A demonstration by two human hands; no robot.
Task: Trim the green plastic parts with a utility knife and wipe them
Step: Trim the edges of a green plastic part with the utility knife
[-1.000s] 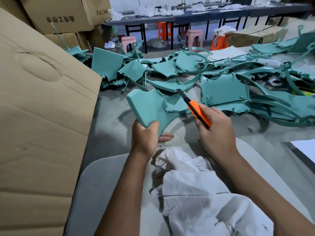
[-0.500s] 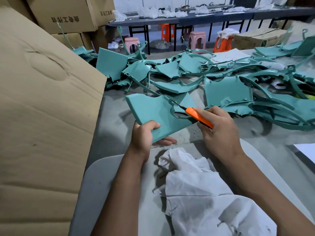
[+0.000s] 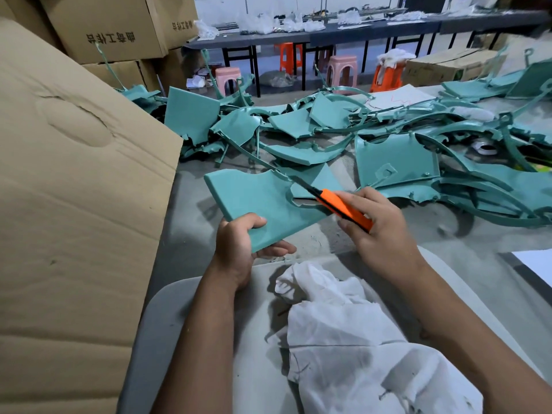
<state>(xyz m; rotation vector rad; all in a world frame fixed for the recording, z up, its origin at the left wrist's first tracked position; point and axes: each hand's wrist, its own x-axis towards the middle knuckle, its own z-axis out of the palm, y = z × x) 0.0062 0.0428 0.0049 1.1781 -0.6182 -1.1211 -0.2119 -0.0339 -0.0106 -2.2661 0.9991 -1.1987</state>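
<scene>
Both hands busy mid-frame: left hand (image 3: pixel 239 249) grips green part (image 3: pixel 263 201) by its lower edge, right hand (image 3: pixel 379 231) clenched round orange utility knife (image 3: pixel 343 207), blade at the part's notched upper-right edge. Best w/ shallow strokes away from left fingers, part kept steady; rag (image 3: pixel 343 318) lies below, ready for wiping.

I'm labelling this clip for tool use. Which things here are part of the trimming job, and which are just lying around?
In use:
left hand gripping the green part
right hand holding the utility knife
white cloth, for wiping
pile of green parts

Lying about:
cardboard boxes
plastic stools
far tables
</scene>
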